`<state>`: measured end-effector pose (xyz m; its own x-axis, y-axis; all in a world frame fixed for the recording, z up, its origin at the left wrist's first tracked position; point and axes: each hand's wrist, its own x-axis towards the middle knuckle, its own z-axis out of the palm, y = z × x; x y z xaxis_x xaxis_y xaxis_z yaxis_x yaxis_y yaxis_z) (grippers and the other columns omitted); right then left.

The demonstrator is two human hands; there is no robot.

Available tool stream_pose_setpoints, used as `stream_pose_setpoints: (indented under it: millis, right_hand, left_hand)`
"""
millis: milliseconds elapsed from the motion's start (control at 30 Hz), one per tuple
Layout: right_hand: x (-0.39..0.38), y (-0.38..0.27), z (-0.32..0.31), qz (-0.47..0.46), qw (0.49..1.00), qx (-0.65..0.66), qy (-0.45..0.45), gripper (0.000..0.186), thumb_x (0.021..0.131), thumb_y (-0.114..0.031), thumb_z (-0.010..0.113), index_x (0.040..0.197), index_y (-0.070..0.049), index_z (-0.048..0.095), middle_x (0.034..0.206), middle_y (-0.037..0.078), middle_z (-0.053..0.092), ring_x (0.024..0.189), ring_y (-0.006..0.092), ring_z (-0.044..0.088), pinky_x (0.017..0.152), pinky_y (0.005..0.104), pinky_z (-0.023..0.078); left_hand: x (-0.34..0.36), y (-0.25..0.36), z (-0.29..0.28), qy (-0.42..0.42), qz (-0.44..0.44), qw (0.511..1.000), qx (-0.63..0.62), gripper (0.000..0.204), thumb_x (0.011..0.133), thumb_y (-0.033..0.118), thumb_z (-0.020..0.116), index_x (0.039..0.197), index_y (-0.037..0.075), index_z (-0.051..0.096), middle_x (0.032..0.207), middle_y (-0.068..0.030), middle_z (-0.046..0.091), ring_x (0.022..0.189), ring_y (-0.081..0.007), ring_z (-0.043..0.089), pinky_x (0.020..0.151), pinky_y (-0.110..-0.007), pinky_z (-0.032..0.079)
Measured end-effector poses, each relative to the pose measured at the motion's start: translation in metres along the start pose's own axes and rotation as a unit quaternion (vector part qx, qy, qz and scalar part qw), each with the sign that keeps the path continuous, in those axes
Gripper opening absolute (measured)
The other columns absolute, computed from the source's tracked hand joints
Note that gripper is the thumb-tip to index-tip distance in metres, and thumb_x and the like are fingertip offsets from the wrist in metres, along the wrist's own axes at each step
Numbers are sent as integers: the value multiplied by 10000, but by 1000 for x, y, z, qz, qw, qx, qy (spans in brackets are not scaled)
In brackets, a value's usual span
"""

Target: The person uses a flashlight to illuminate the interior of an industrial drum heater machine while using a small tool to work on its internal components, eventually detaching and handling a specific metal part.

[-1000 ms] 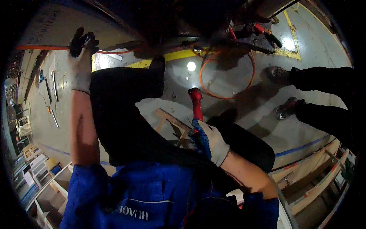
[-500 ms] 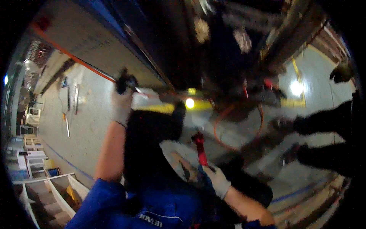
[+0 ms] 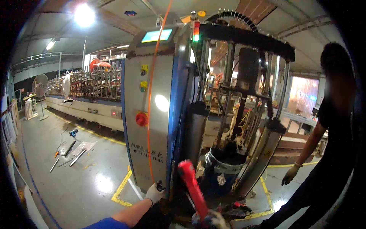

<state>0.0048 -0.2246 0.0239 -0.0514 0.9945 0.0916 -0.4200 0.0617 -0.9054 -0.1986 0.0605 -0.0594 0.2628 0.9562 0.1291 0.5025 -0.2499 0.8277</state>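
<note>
In front of the grey machine cabinet [image 3: 143, 87], my gloved left hand [image 3: 154, 194] is closed around a small black tool [image 3: 160, 186], its exact kind hidden by the hand. An orange hose [image 3: 150, 114] runs from beside that hand up the cabinet front. My right hand [image 3: 218, 220], gloved and partly cut off by the lower edge, grips a long red tool [image 3: 192, 187] that tilts up to the left. Motion blur hides its kind. Beyond it a dark blue drum [image 3: 221, 175] with a pale, stained rim stands beneath the machine's press posts.
A co-worker [image 3: 335, 114] stands at right, one gloved hand [image 3: 291, 173] hanging down. Several tools [image 3: 68, 149] lie on the floor at left. A red-handled tool [image 3: 242, 206] lies near the drum. Yellow lines [image 3: 121, 191] mark the floor; a long machine [image 3: 84, 107] extends behind.
The view has swung up from the floor to the cabinet and drum. Both hands now show lower in the picture, still holding the black tool and the red tool.
</note>
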Motion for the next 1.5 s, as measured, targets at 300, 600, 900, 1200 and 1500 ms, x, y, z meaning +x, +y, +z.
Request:
stream_pose_setpoints:
  millis: [300, 600, 900, 1200, 1500]
  right_hand:
    - [42, -247, 197, -199, 979, -2, 36, 421, 886, -491, 589, 898, -71, 607, 762, 105, 631, 611, 229, 599, 498, 344, 491]
    - [46, -285, 237, -204, 976, 71, 5, 294, 914, -444, 589, 1097, -215, 603, 813, 128, 679, 647, 256, 668, 514, 370, 560]
    - [37, -277, 248, -186, 981, 61, 0, 241, 928, -433, 569, 1070, -239, 594, 781, 127, 666, 597, 249, 645, 480, 341, 522]
    - [32, -279, 250, -194, 980, 54, 11, 363, 911, -492, 569, 969, -137, 616, 731, 104, 649, 597, 222, 619, 464, 323, 495]
    - [27, -276, 238, -192, 980, 23, 41, 367, 909, -486, 580, 964, -126, 621, 708, 110, 647, 561, 225, 600, 455, 313, 479]
  left_hand:
    - [0, -8, -10, -54, -21, 993, 103, 672, 830, 357, 675, 1399, 67, 467, 1292, -192, 598, 1189, -335, 577, 1004, -403, 462]
    - [-10, 22, -7, -104, -17, 993, 55, 658, 836, 379, 678, 1389, 80, 485, 1241, -174, 639, 1158, -327, 605, 981, -405, 484]
    - [-10, 19, -6, -86, -11, 995, 51, 659, 819, 355, 692, 1376, 59, 501, 1262, -189, 623, 1172, -344, 594, 996, -421, 473]
    - [-5, 11, -2, -72, 4, 996, 47, 624, 815, 344, 693, 1344, 58, 526, 1241, -185, 636, 1146, -342, 609, 985, -417, 485]
    - [-14, 33, -6, -70, 11, 996, 49, 554, 817, 329, 691, 1292, 71, 569, 1210, -184, 651, 1136, -342, 612, 968, -424, 492]
